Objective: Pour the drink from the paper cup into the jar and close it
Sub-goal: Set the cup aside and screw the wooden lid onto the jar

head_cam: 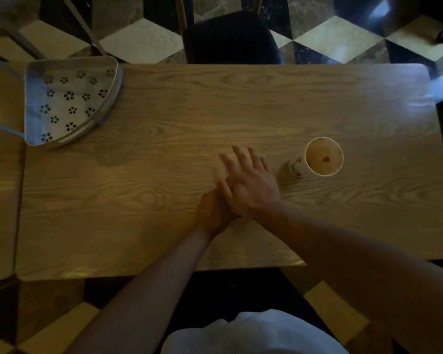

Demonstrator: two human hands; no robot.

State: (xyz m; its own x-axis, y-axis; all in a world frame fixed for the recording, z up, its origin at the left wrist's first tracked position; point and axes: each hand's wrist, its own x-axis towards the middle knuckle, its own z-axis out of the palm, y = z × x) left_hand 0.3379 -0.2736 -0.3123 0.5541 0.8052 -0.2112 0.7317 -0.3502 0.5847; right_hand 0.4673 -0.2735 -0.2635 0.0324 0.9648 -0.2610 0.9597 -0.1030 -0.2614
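Note:
A white paper cup [298, 166] stands upright on the wooden table [164, 139], right of centre, and holds a light brown drink [322, 155]. My right hand [251, 185] lies just left of the cup, palm down, fingers spread, not touching it. It rests across my left hand [211, 213], which is mostly covered; whether its fingers hold anything is hidden. A faint pale blur [214, 172] shows beside the fingers. I see no jar or lid in view.
A grey metal corner tray [36, 103] with flower-shaped holes overhangs the table's far left corner. A dark chair [230, 39] stands at the far edge. A second table [0, 175] adjoins on the left. The floor is checkered tile.

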